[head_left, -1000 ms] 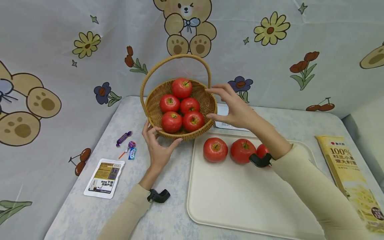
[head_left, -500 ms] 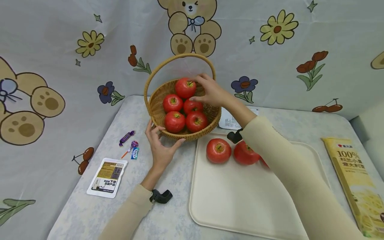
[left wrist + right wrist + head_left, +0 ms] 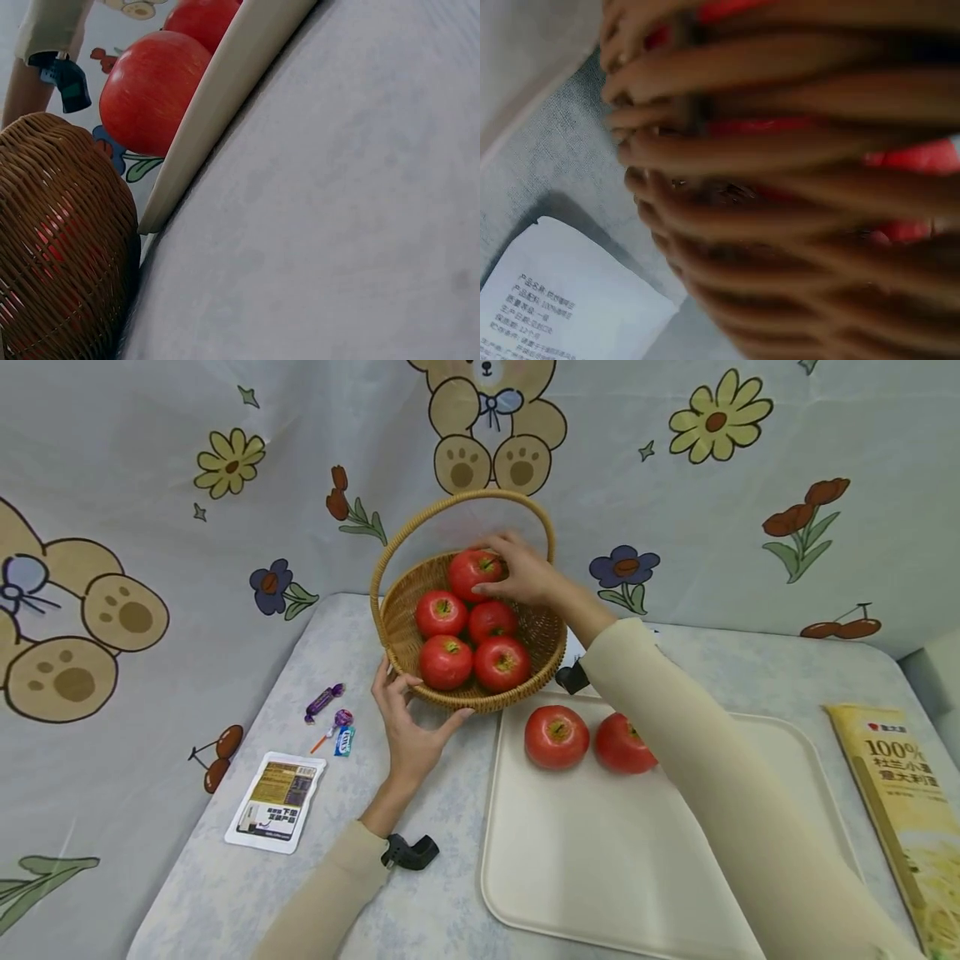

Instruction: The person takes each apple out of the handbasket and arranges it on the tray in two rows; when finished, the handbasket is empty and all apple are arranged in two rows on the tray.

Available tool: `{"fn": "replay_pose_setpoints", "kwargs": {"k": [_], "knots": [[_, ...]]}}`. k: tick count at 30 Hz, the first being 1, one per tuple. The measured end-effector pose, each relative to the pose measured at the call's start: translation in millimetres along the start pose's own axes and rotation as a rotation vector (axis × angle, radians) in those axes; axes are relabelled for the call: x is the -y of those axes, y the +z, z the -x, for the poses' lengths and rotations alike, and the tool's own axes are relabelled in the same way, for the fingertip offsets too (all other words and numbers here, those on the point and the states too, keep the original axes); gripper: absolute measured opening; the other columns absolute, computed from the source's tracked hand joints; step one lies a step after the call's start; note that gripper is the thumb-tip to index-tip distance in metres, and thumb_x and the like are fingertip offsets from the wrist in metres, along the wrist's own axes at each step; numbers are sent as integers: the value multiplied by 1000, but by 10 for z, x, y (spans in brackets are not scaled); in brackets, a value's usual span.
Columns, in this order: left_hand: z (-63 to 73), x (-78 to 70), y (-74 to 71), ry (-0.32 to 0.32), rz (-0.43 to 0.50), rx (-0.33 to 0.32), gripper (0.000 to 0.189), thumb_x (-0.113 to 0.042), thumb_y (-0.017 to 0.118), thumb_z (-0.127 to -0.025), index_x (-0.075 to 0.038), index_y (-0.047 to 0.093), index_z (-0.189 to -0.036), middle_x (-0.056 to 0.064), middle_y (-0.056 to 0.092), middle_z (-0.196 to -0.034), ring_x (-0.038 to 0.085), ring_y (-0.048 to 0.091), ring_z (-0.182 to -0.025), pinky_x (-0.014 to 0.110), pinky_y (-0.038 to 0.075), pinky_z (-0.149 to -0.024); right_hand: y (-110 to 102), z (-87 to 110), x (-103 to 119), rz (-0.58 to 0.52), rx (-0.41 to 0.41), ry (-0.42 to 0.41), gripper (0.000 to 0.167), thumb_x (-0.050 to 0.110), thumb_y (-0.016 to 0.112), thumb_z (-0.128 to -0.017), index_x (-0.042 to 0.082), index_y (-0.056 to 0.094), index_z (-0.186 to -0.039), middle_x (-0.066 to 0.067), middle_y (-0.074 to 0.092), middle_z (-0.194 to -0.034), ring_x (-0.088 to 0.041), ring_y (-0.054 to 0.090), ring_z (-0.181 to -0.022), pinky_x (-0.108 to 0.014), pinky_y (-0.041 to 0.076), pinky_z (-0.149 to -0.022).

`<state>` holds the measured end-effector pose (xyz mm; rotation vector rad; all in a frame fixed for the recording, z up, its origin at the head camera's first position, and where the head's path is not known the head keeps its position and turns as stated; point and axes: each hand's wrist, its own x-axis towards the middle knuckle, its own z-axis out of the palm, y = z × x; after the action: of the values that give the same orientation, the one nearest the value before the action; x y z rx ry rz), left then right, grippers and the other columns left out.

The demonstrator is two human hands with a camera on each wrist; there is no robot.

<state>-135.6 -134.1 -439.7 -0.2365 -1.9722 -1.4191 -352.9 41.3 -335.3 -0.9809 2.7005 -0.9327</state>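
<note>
A wicker basket (image 3: 480, 700) with a tall arched handle stands at the back of the table and holds several red apples. My left hand (image 3: 408, 743) grips its front-left side, fingers at the rim and thumb against the front wall. Inside the basket, my right hand (image 3: 517, 572) holds the rearmost apple (image 3: 468, 572) between thumb and fingers. The other apples sit below and in front of it. In the left wrist view, the basket's woven wall (image 3: 60, 225) fills the lower left. Close wicker strands (image 3: 780, 202) cover much of the right wrist view, with red showing through the gaps.
A cream tray (image 3: 637, 860) carries red apples (image 3: 557, 737) along its back edge, partly behind my right sleeve. On the left lie wrapped candies (image 3: 324, 702), a lollipop (image 3: 342, 718) and a flat pouch (image 3: 276, 802). A yellow pasta bag (image 3: 900, 802) lies far right. A white printed packet (image 3: 570, 300) is behind the basket.
My right hand has moved left from the basket's right rim into the basket and taken hold of the rearmost apple. My left hand has stayed on the basket. The head view has shifted slightly.
</note>
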Motion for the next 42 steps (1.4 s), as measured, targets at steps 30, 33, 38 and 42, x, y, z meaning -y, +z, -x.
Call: {"fn": "replay_pose_setpoints", "kwargs": {"k": [30, 33, 38, 42], "knots": [[89, 379, 43, -19, -19, -9, 74, -45, 87, -70, -3, 42, -111, 10, 9, -161, 40, 25, -142, 51, 44, -94, 306, -192, -201, 110, 19, -74, 80, 27, 77, -85, 20, 34, -152, -15, 34, -150, -36, 39, -135, -51, 33, -110], [86, 377, 46, -25, -16, -8, 73, -39, 89, -69, -3, 42, -111, 11, 9, -161, 39, 25, -142, 51, 44, -93, 310, -197, -210, 89, 0, -70, 79, 26, 79, -83, 20, 37, -151, -15, 36, -148, -34, 40, -135, -50, 34, -110], [47, 284, 35, -15, -14, 6, 73, -11, 93, -63, 4, 41, -111, 22, 8, -159, 46, 23, -140, 55, 42, -92, 280, -180, -211, 35, -66, -90, 79, 25, 82, -80, 19, 42, -147, -13, 42, -142, -32, 43, -130, -48, 37, -107], [9, 113, -3, -17, -32, 9, 70, -1, 90, -62, 7, 39, -109, 33, 9, -154, 52, 24, -137, 55, 41, -91, 239, -137, -153, 8, -111, -126, 79, 27, 83, -79, 18, 43, -147, -12, 43, -142, -31, 45, -128, -48, 40, -105]]}}
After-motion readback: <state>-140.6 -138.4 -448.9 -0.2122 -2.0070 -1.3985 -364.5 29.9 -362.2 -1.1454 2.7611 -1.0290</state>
